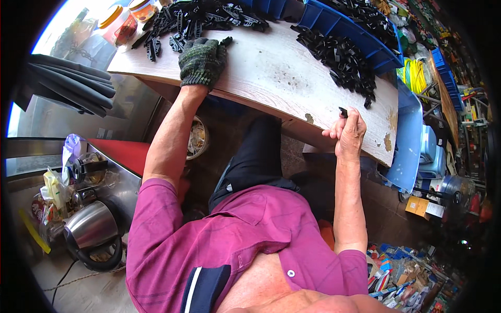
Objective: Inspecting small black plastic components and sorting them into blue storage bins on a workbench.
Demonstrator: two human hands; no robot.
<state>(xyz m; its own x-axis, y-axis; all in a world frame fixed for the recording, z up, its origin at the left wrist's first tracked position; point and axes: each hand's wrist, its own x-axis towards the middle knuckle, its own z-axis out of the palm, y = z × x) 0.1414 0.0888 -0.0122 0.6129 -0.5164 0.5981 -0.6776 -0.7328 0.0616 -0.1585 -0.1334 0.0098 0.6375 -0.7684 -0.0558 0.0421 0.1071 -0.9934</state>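
Observation:
My left hand (202, 63), in a dark green-grey knitted glove, is closed at the table's near left edge, beside a heap of long black plastic parts (209, 18). A black plastic part (226, 40) pokes out by its thumb side; the fingertips are hidden. Over the table's right front edge, my bare right hand (348, 131) pinches a small black plastic piece (343, 111) between thumb and fingers. Beyond it lies a pile of small black plastic pieces (339, 57), spread along the right of the worn white table (271, 70).
Blue bins (360, 41) stand along the table's far side, one holding more black pieces. Two lidded jars (118, 26) sit at the far left corner. A steel kettle (93, 225) stands on the left counter; a blue tub (408, 141) is at the table's right end.

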